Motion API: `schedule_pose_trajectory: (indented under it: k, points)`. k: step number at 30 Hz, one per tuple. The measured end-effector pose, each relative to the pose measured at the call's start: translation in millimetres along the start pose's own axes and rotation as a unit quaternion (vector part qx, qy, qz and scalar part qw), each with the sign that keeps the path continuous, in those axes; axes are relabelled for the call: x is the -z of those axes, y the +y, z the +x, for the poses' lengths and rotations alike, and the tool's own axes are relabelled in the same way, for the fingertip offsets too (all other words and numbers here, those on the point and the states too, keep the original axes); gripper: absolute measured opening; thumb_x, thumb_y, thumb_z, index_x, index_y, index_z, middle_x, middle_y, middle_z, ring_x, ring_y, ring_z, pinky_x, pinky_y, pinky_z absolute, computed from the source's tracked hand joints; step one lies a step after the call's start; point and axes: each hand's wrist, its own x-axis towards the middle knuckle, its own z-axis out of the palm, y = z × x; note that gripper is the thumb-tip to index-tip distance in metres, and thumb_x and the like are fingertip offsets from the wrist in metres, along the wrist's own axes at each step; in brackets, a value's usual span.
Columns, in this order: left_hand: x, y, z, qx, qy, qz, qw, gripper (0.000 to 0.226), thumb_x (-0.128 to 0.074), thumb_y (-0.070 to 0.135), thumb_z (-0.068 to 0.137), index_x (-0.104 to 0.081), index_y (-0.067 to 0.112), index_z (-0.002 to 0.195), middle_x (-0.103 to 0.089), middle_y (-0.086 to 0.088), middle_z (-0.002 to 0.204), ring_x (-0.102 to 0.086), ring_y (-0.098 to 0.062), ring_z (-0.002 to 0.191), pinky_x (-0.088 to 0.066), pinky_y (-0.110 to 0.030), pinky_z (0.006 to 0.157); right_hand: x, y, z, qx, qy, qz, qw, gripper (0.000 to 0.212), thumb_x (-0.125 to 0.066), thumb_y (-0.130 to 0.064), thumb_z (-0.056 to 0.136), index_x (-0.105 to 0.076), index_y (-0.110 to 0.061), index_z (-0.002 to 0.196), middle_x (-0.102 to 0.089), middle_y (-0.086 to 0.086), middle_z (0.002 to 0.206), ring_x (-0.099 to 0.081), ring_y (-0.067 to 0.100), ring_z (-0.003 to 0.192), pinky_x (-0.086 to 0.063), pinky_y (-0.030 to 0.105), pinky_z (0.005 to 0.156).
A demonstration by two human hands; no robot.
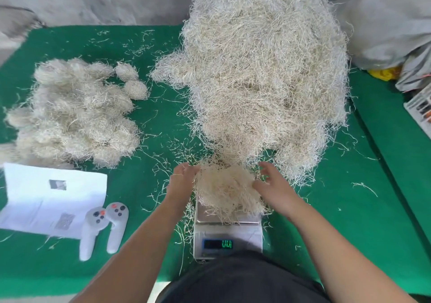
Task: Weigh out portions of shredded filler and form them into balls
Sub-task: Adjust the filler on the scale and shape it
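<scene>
Now weighing: a portion on the scale

Leftmost, a sheet of paper (46,197) lies on the green mat (349,232), two white controllers (102,228) beside it; behind them sits a heap of formed balls (72,114); centrally, the left hand (183,181) touches the left edge of the filler portion (227,191) with relaxed fingers; that portion rests on the scale (227,235), whose display glows green, digits unclear; the right hand (271,184) presses its right side, fingers spread, gripping nothing; behind rises the big loose pile of shredded filler (265,69); a grey sack (391,20) lies far right
</scene>
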Motion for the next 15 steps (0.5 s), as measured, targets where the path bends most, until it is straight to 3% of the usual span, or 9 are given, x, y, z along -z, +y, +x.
schedule_pose_trajectory:
  k: [2, 3, 5, 7, 9, 11, 15]
  points:
    - [5, -1, -2, -0.007, 0.019, -0.014, 1.0, 0.025, -0.04, 0.051, 0.106, -0.056, 0.035, 0.115, -0.051, 0.009, 0.104, -0.051, -0.01, 0.089, -0.044, -0.031, 0.08, 8, -4, -2, 0.008, 0.037, 0.057, 0.998, 0.062, -0.061, -0.037, 0.101, -0.036, -0.031, 0.157, -0.044, -0.002, 0.157, -0.058, 0.011, 0.122, -0.051, 0.036, 0.1]
    - [6, -2, -4, -0.025, 0.035, -0.01, 0.999, 0.027, -0.036, 0.051, 0.108, -0.057, 0.035, 0.101, -0.05, 0.014, 0.087, -0.046, -0.005, 0.073, -0.037, -0.025, 0.066, 9, -6, -5, 0.018, 0.049, 0.064, 0.997, 0.061, -0.061, -0.04, 0.102, -0.037, -0.031, 0.157, -0.044, -0.002, 0.158, -0.05, 0.016, 0.135, -0.044, 0.044, 0.112]
    - [9, -7, -8, -0.081, 0.073, 0.008, 0.994, 0.043, -0.035, 0.051, 0.109, -0.061, 0.028, 0.083, -0.042, 0.018, 0.055, -0.033, -0.003, 0.048, -0.029, -0.024, 0.051, 6, -8, -11, 0.046, 0.059, 0.045, 0.996, 0.06, -0.061, -0.044, 0.102, -0.038, -0.03, 0.156, -0.041, -0.006, 0.16, -0.04, 0.015, 0.145, -0.033, 0.044, 0.121]
    - [9, -8, -11, -0.149, 0.112, 0.044, 0.981, 0.036, -0.046, 0.047, 0.107, -0.062, 0.03, 0.08, -0.048, 0.016, 0.048, -0.033, -0.001, 0.041, -0.036, -0.026, 0.05, 0, -10, -19, 0.069, 0.056, 0.011, 0.996, 0.062, -0.062, -0.045, 0.101, -0.038, -0.029, 0.157, -0.038, -0.008, 0.162, -0.036, 0.013, 0.147, -0.028, 0.039, 0.122]
    - [9, -5, -15, -0.189, 0.127, 0.105, 0.968, 0.003, -0.063, 0.038, 0.099, -0.06, 0.039, 0.098, -0.065, 0.017, 0.085, -0.051, 0.003, 0.062, -0.045, -0.026, 0.062, -6, -11, -26, 0.101, 0.054, -0.037, 0.993, 0.063, -0.063, -0.042, 0.101, -0.038, -0.027, 0.157, -0.037, -0.006, 0.163, -0.035, 0.01, 0.145, -0.026, 0.033, 0.121]
    - [3, -3, -21, -0.217, 0.133, 0.132, 0.958, 0.026, -0.07, 0.033, 0.091, -0.052, 0.04, 0.108, -0.059, 0.013, 0.111, -0.054, -0.001, 0.092, -0.044, -0.024, 0.079, -10, -12, -29, 0.136, 0.057, -0.076, 0.986, 0.063, -0.064, -0.04, 0.1, -0.038, -0.025, 0.156, -0.036, -0.004, 0.164, -0.033, 0.011, 0.149, -0.023, 0.033, 0.123]
    - [-3, 6, -41, -0.316, 0.158, 0.144, 0.924, 0.054, -0.063, 0.046, 0.085, -0.041, 0.032, 0.132, -0.048, 0.015, 0.123, -0.042, -0.011, 0.118, -0.037, -0.039, 0.103, -14, -15, -36, 0.161, 0.06, -0.092, 0.981, 0.065, -0.064, -0.041, 0.1, -0.035, -0.032, 0.157, -0.026, -0.007, 0.169, -0.021, 0.014, 0.156, -0.019, 0.044, 0.128]
